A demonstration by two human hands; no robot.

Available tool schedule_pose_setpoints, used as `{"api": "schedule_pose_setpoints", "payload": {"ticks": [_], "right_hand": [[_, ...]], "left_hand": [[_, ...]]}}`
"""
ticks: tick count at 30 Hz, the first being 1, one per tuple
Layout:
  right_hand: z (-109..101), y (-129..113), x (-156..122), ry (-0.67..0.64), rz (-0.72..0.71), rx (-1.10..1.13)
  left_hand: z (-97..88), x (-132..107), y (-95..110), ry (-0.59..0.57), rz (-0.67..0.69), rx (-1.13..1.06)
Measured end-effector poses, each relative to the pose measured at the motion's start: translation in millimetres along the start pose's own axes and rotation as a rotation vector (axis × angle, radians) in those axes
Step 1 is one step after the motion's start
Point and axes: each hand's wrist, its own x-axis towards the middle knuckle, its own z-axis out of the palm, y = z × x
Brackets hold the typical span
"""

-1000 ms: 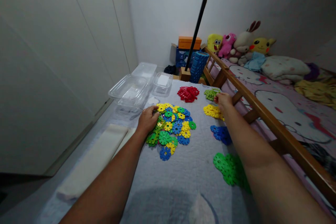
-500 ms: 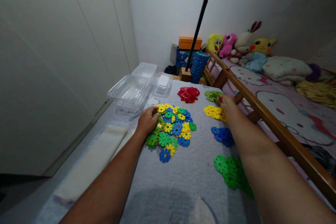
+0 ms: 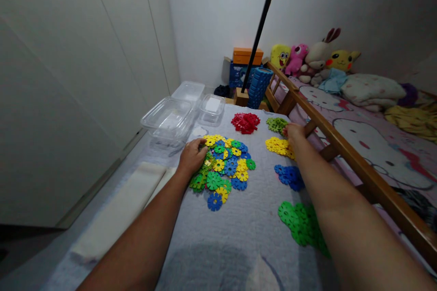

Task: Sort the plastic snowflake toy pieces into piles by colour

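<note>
My left hand (image 3: 193, 158) rests against the left side of a mixed heap of flat, notched plastic snowflake discs (image 3: 230, 166). The hand is open, with its fingers apart over the edge of the heap. Blue, yellow, green and light green discs overlap there. Stretched far forward on the right, my right hand (image 3: 292, 131) touches the right edge of a light green disc pile (image 3: 276, 124). Its fingers are mostly hidden, so its grip does not show. Near that arm lie piles of yellow discs (image 3: 278, 145), blue discs (image 3: 289, 176) and green discs (image 3: 300, 223).
A red disc pile (image 3: 246, 122) lies at the far middle of the cloth-covered table (image 3: 211, 245). Clear plastic containers (image 3: 167, 116) stand at the back left, near folded cream cloth (image 3: 119, 211). A wooden bed rail (image 3: 336, 145) runs along the right; a black pole (image 3: 261, 27) rises behind.
My right hand has shifted very slightly to the right, showing a little more of the light green pile. The left hand and the mixed heap look the same.
</note>
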Motion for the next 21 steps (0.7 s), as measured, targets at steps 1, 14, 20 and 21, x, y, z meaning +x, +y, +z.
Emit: {"api": "schedule_pose_setpoints", "payload": {"ticks": [1,14,20,21], "right_hand": [[-0.9,-0.9,-3.2,-0.014,-0.021,-0.009],[34.1,2.9,-124.9,-0.671,-0.522,-0.240],[67.0,15.7,-194.1,-0.966,-1.056,-0.751],[71.6,18.6,-200.5,-0.945,-1.095,-0.823]], "left_hand": [[0.3,0.0,-0.2,0.003,0.000,-0.001],[-0.6,-0.5,2.9,0.005,-0.015,-0.058],[-1.0,-0.2,2.4,-0.005,-0.019,-0.118],[-0.9,-0.1,2.3,-0.006,-0.018,-0.125]]}}
